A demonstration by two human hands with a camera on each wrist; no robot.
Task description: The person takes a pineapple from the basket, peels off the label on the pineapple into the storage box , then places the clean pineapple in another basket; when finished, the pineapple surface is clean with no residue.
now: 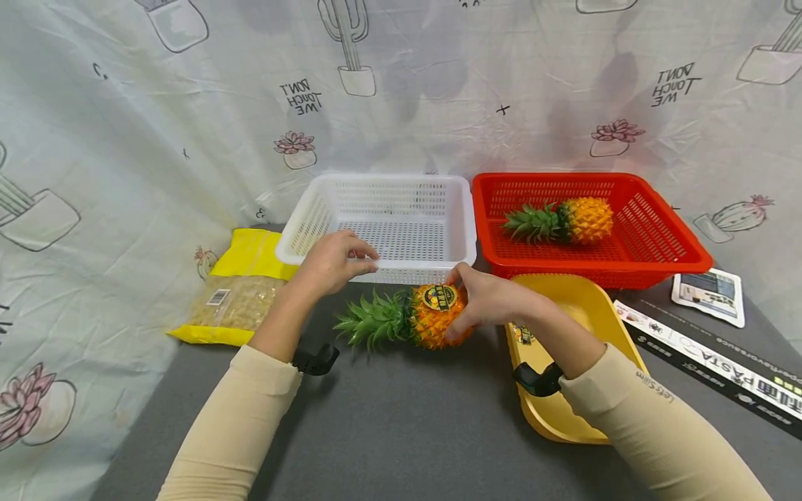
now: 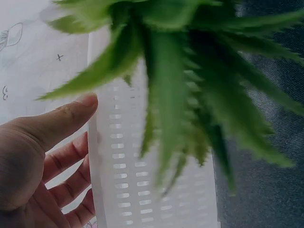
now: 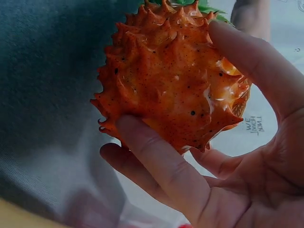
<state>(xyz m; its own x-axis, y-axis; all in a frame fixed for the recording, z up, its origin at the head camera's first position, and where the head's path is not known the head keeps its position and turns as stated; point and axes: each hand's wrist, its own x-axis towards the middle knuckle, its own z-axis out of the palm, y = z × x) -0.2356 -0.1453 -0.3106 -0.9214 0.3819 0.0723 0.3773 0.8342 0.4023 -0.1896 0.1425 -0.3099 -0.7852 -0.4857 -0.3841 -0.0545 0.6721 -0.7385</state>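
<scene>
A pineapple with a round black-and-gold label lies sideways in front of the white basket, its green leaves pointing left. My right hand grips its orange base from the right, with the thumb and fingers spread around the spiky skin in the right wrist view. At the front rim of the white plastic basket is my left hand, fingers loosely bent. In the left wrist view its thumb comes right at the rim and the other fingertips are hidden behind it. The leaves hang before the basket wall there.
A red basket at the back right holds another pineapple. A yellow tub stands under my right forearm. Further right are a long pasta box and a white packet. A yellow-ended bag lies at the left.
</scene>
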